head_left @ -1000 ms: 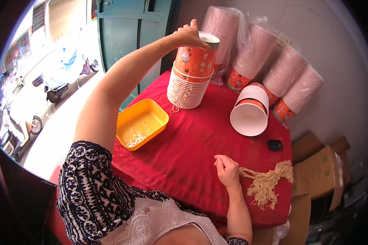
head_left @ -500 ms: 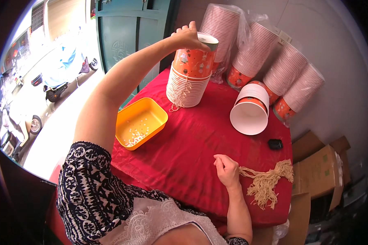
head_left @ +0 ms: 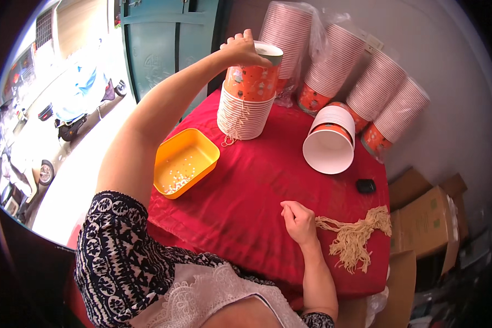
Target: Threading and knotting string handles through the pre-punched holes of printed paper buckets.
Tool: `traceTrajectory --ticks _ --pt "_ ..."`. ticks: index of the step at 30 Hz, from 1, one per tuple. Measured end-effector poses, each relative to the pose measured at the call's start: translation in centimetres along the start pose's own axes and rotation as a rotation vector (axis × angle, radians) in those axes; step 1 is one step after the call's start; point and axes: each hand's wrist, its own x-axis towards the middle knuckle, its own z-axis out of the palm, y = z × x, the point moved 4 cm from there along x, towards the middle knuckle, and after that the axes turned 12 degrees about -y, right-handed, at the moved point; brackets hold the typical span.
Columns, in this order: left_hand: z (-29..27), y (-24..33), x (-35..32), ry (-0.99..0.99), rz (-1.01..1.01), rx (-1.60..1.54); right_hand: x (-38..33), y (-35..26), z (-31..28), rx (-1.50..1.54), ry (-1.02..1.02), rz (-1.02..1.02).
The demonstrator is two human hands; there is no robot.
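Note:
An upside-down stack of paper tubs (head_left: 246, 119), orange with white rims, stands at the far left of the table. My left hand (head_left: 243, 50) is closed round the base of the topmost tub, thumb on the near right side. Thin beige strings (head_left: 236, 124) hang down the stack's side, their ends on the cloth. My right hand (head_left: 299, 221) is closed just above the red cloth; what its fingers hold, if anything, is hidden. Beside it lies a bundle of beige strings (head_left: 352, 243), one end reaching to the hand. The yellow plastic basin (head_left: 205, 170) holds small white bits.
Behind, tall tub stacks (head_left: 333, 63) in clear plastic lean by the wall. Nearer lies a tipped stack of tubs (head_left: 329, 150), mouth facing me. A small black case (head_left: 365, 186) rests near the right edge. Cardboard boxes (head_left: 421, 221) stand right of the table (head_left: 246, 197).
The whole view has shifted slightly. My left hand stays on the top tub and my right hand stays closed beside the strings; nothing else has visibly moved.

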Motion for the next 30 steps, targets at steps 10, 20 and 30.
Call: traceTrajectory --ticks 10,20,30 --pt "1.0 6.7 -8.5 0.640 0.636 0.126 0.6 1.9 -1.8 0.052 0.138 0.163" --pt "18.7 10.7 -10.3 -0.259 0.364 -0.407 3.8 11.2 -10.0 -0.156 0.514 0.347" --pt "23.5 14.4 -12.8 -0.293 0.197 -0.649 4.5 15.1 -11.8 -0.461 0.465 0.571"
